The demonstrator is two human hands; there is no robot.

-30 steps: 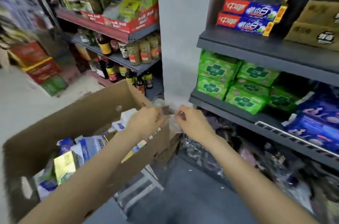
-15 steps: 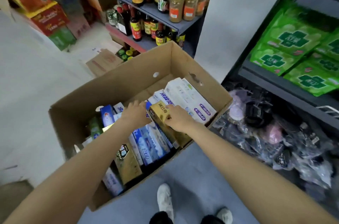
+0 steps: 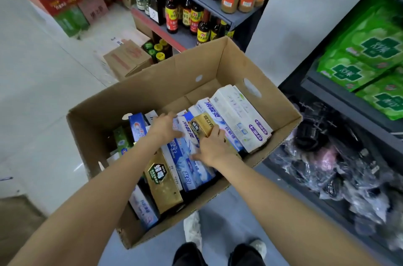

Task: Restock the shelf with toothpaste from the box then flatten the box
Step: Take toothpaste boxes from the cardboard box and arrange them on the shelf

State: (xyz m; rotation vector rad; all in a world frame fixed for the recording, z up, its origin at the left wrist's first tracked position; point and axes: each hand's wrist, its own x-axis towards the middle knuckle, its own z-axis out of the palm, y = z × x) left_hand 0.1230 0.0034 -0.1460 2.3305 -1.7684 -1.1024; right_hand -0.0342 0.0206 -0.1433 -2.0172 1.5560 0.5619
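The gold toothpaste carton (image 3: 201, 127) lies atop glossy blue-and-white cartons (image 3: 192, 163) inside the open corrugated cardboard box (image 3: 152, 91), pinched by the right hand (image 3: 212, 148). The left hand (image 3: 163, 127), fingers spread, now presses a neighbouring carton, having shifted right since earlier. Green packs (image 3: 359, 63) fill the right shelf.

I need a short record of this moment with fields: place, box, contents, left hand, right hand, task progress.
place: shop aisle, shelves of sauce bottles and green packs nearby
box: open cardboard box, not flattened
contents: many toothpaste cartons, mixed colours
left hand: left hand inside the box, fingers resting on cartons
right hand: right hand holding a gold carton
task progress: box holds plenty of stock to shelve
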